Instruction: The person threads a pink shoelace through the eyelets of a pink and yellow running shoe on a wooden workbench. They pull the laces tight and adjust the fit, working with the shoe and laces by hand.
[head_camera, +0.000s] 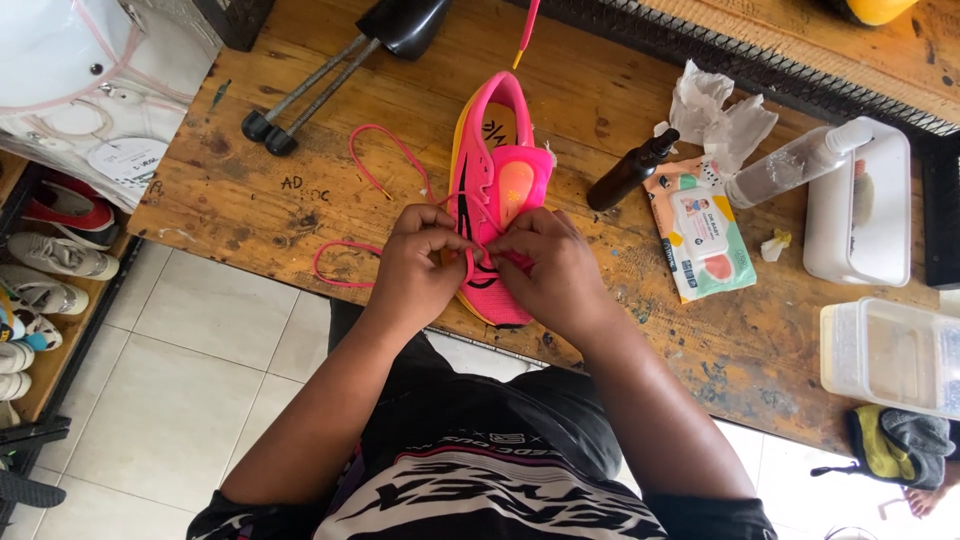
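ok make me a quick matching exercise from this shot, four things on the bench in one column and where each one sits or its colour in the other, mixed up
Things:
1. shoe
2. lace
3. dark spray bottle
4. wipes pack

Descriptions:
a. lies on its side just right of the shoe
b. pink and orange, under both hands
c. flat packet between the dark bottle and the white tray
d. thin pink loops on the wood left of the shoe

Pairs: 1-b, 2-d, 3-a, 4-c

The left hand and right hand both pinch at the lace over the shoe's front.
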